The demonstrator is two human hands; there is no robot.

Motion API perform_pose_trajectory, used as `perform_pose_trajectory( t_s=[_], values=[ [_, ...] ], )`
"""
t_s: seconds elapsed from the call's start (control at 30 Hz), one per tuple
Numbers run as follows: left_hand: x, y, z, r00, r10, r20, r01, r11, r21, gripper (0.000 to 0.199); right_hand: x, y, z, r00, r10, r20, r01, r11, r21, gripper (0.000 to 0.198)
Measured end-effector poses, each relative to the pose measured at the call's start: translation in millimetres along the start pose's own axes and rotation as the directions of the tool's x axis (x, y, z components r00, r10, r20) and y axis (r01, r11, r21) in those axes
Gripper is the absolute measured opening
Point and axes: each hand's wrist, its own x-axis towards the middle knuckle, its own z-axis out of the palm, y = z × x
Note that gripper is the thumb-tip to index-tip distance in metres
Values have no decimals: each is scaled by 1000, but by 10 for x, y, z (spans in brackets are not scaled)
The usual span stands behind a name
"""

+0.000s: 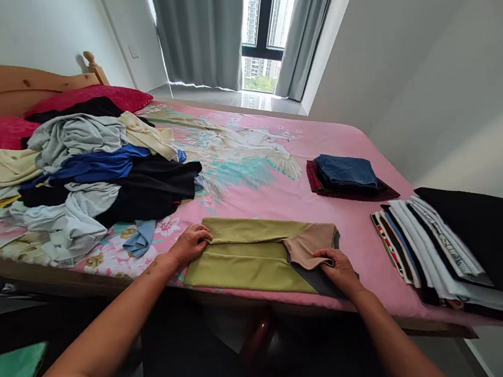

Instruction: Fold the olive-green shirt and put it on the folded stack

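Observation:
An olive-green shirt (246,262) with tan and dark grey parts lies on the near edge of the bed, its long sides turned inward into a strip. At its left end, my left hand (192,243) is closed on the far corner of the green cloth. My right hand (338,269) pinches the edge of the tan part (313,243) at the right end, close to the dark grey cloth. The fingertips of both hands are partly hidden by the fabric.
Loose clothes (93,171) are heaped on the bed's left, by red pillows (89,98). Folded jeans (348,170) top a small pile to the right. A row of folded garments (424,247) lies beside a black cloth (486,233). Pink bedding (252,197) lies beneath.

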Motion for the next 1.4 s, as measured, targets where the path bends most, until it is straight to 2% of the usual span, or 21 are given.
perform_pose_trajectory(
  t_s=[0.1, 0.2, 0.37, 0.47, 0.6, 0.7, 0.8, 0.9, 1.0, 1.07, 1.17, 1.27, 1.4],
  values=[
    [2, 46, -86, 1000, -6, -9, 6, 999, 36, 23, 21, -84, -153, 999, -14, -35, 16, 999, 49, 27],
    [-52, 57, -133, 1000, -6, -8, 6, 996, 84, 26, -62, -84, -253, 996, -47, -82, 48, 999, 6, 29],
    [-145, -11, -132, 999, -16, -34, 20, 990, 141, 27, -266, -41, -325, 991, -78, 108, 98, 977, -192, 27],
    [-99, 10, -77, 996, -14, -83, 23, 994, 109, 26, -256, -120, -378, 996, -86, 29, 90, 975, -201, 29],
    [112, 195, 113, 993, 80, -81, -73, 993, 94, 33, -12, -408, -296, 994, -84, -64, 79, 994, -82, 28],
    [331, 371, 291, 993, 115, 3, -114, 986, 118, 43, 289, -671, -92, 995, -94, -42, 92, 995, -30, 30],
    [488, 458, 412, 992, 107, 63, -115, 983, 143, 47, 578, -782, 112, 996, -82, 26, 85, 988, -126, 34],
    [492, 397, 437, 996, -6, 93, -15, 975, 222, 46, 731, -610, 244, 997, -44, 69, 60, 969, -239, 34],
    [395, 255, 403, 978, -186, 97, 143, 929, 340, 65, 727, -261, 343, 998, 39, 40, -20, 921, -389, 47],
    [340, 181, 389, 961, -258, 99, 200, 895, 398, 72, 692, -62, 408, 996, 91, 25, -66, 860, -507, 57],
    [327, 140, 403, 952, -285, 115, 212, 879, 426, 74, 672, 71, 481, 993, 111, 30, -73, 812, -580, 60],
    [368, 146, 408, 954, -277, 113, 216, 900, 378, 74, 689, 65, 497, 993, 116, 38, -71, 800, -596, 60],
    [343, 124, 270, 944, -329, 27, 311, 913, 262, 64, 691, 51, 473, 989, 136, 54, -78, 805, -588, 59]
  ],
)
